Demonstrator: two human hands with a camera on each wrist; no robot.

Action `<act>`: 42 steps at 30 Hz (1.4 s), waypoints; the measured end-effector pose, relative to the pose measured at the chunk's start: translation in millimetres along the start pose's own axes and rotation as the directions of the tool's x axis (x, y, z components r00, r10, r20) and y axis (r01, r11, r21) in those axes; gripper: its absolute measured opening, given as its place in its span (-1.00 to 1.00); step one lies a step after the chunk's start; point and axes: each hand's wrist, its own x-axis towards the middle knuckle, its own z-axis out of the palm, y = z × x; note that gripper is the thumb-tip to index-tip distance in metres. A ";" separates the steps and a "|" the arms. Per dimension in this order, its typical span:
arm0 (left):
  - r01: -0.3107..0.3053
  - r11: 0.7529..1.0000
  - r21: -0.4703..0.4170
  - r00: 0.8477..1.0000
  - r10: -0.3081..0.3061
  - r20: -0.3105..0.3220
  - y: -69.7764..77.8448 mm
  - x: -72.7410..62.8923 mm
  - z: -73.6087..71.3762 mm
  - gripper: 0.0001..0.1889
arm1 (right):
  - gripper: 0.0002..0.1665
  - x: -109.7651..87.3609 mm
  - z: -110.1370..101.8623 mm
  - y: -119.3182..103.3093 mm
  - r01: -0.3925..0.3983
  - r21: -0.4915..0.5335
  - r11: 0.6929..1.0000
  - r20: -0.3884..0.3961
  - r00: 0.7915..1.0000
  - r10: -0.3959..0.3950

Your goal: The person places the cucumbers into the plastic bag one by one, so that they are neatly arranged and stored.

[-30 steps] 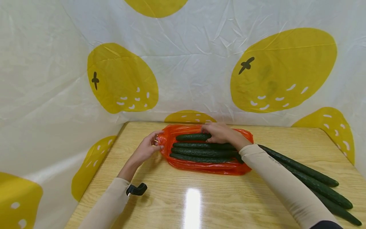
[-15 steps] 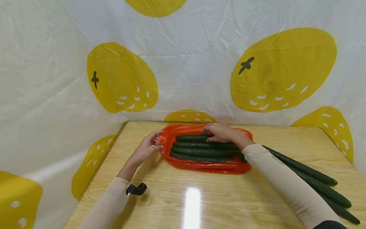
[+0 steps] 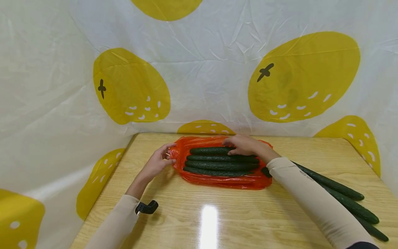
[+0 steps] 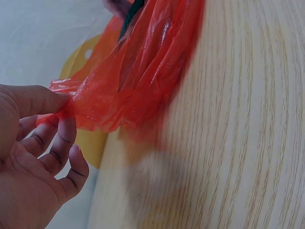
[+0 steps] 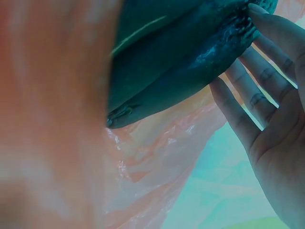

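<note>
A red plastic bag (image 3: 214, 181) lies on the table with several dark green cucumbers (image 3: 222, 165) side by side across it. At its left end my left hand (image 3: 157, 162) pinches the gathered plastic between thumb and fingers, as the left wrist view shows. My right hand (image 3: 245, 145) reaches over the bag and holds the far cucumber (image 3: 206, 150), thumb on its near side and fingers on its far side. In the right wrist view its fingers (image 5: 259, 105) are nearly straight, their tips passing behind that cucumber.
More long cucumbers (image 3: 351, 204) lie slanting at the right of the wooden table (image 3: 174, 214), partly under the right forearm. A hanging sheet (image 3: 205, 86) with yellow fruit shapes closes off the back and left. A black strap (image 3: 147, 207) sits at the left wrist.
My right hand and forearm have shifted slightly right along the far cucumber. My left hand keeps its pinch on the bag. The cucumbers on the bag stay in place.
</note>
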 end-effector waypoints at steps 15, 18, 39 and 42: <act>0.007 1.000 0.011 1.000 -0.007 -0.003 1.1 -1.3 0.1 -0.34 | -0.43 -28.4 -15.2 4.5 0.019 0.108 0.994 -0.018 1.000 -0.017; 0.008 1.000 0.018 1.000 -0.008 -0.003 0.7 -1.2 -0.4 -0.34 | -0.43 -36.9 -18.1 6.8 0.016 0.096 0.995 -0.017 1.000 -0.015; 0.000 1.000 -0.004 1.000 0.000 0.000 -0.9 3.5 -1.5 -0.34 | -0.48 -116.3 -37.1 7.4 -0.036 0.013 0.999 -0.075 0.996 0.037; 0.004 1.000 -0.010 1.000 -0.004 0.000 -0.7 2.7 -0.4 -0.35 | -0.49 -128.1 -36.6 7.0 -0.056 -0.010 0.998 -0.097 0.994 0.054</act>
